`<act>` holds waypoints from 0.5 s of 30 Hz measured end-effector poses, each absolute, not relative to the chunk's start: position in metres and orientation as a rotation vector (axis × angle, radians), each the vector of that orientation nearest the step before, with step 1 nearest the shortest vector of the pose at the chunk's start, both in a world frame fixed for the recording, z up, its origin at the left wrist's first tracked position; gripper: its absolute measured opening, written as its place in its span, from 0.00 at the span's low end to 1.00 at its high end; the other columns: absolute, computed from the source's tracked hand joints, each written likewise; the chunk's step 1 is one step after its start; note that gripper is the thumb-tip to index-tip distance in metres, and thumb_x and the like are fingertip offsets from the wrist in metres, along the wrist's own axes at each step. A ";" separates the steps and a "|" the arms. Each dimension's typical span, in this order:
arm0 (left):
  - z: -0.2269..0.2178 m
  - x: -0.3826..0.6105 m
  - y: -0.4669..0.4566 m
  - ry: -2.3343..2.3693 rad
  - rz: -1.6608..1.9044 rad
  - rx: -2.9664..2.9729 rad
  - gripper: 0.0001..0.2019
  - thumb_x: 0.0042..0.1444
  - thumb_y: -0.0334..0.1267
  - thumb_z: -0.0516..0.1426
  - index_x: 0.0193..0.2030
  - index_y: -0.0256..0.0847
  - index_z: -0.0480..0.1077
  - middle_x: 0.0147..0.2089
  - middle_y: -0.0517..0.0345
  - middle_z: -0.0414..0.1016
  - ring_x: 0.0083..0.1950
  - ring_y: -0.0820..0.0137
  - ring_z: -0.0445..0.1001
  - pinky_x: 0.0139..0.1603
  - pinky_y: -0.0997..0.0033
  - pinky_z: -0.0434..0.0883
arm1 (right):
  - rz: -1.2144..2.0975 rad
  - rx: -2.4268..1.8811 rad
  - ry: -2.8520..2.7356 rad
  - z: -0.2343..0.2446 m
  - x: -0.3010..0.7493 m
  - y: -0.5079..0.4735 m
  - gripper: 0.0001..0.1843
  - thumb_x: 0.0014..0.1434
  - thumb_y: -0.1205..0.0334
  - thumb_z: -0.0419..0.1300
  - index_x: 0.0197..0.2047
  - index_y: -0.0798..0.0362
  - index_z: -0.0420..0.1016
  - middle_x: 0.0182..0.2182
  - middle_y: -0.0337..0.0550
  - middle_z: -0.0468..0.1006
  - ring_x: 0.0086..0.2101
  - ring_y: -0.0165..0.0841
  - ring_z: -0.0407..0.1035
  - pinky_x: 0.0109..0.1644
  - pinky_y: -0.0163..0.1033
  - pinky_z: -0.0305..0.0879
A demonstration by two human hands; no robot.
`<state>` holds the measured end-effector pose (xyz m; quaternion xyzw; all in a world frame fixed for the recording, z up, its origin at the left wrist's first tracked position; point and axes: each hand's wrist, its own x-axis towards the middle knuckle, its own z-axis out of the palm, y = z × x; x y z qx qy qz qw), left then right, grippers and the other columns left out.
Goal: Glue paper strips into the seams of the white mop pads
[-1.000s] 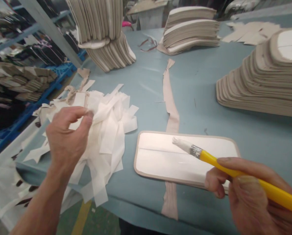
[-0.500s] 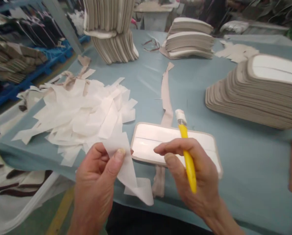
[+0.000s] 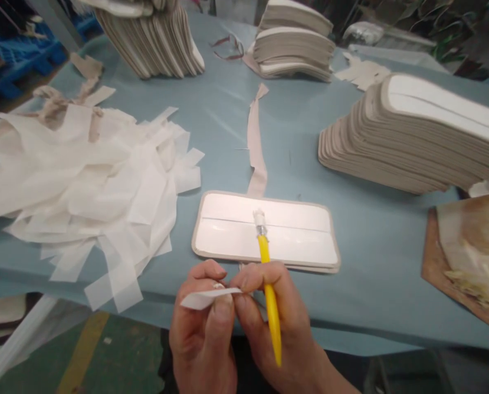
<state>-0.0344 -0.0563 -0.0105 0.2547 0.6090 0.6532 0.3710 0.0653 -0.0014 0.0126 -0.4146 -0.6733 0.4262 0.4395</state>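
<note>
My left hand (image 3: 203, 334) pinches a white paper strip (image 3: 205, 298) at the table's near edge. My right hand (image 3: 277, 328) meets it, its thumb and forefinger also on the strip, while a yellow-handled brush (image 3: 269, 284) rests in the same hand. The brush's white bristles point away over a flat white pad with a beige border (image 3: 265, 232) lying just beyond my hands.
A loose heap of white paper strips (image 3: 84, 186) covers the left of the blue-grey table (image 3: 371, 235). Stacks of beige-edged pads stand at right (image 3: 412, 142) and at the back (image 3: 294, 49). A beige fabric strip (image 3: 256, 148) runs behind the pad. A brown board with glue (image 3: 466, 262) sits at right.
My left hand took a strip from the heap and brought it in front of me. My right hand swung in with the brush and now pinches the same strip.
</note>
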 end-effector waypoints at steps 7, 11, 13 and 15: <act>-0.003 -0.053 -0.025 1.720 1.637 0.755 0.12 0.64 0.48 0.66 0.35 0.43 0.77 0.25 0.62 0.71 0.26 0.74 0.73 0.25 0.80 0.71 | 0.830 -0.969 -1.974 0.019 0.072 0.045 0.10 0.67 0.71 0.62 0.42 0.45 0.69 0.28 0.32 0.79 0.24 0.29 0.74 0.29 0.32 0.69; 0.006 -0.071 -0.014 1.924 1.370 0.929 0.14 0.63 0.48 0.63 0.29 0.43 0.74 0.22 0.64 0.72 0.20 0.75 0.68 0.20 0.80 0.65 | 0.659 -0.946 -2.140 0.019 0.066 0.064 0.10 0.66 0.72 0.61 0.42 0.45 0.69 0.27 0.31 0.80 0.23 0.28 0.74 0.29 0.32 0.67; 0.007 -0.080 -0.010 1.996 1.223 0.992 0.16 0.63 0.47 0.61 0.26 0.42 0.72 0.21 0.64 0.71 0.19 0.75 0.66 0.19 0.78 0.63 | 0.557 -0.925 -2.214 0.018 0.061 0.071 0.10 0.66 0.72 0.59 0.42 0.45 0.68 0.26 0.29 0.79 0.23 0.28 0.74 0.29 0.32 0.65; 0.006 -0.089 -0.007 2.041 1.125 1.052 0.17 0.63 0.47 0.60 0.25 0.43 0.69 0.19 0.66 0.67 0.18 0.76 0.63 0.19 0.77 0.60 | 0.469 -0.916 -2.273 0.017 0.056 0.078 0.10 0.66 0.72 0.58 0.43 0.45 0.67 0.25 0.28 0.78 0.22 0.28 0.74 0.29 0.32 0.64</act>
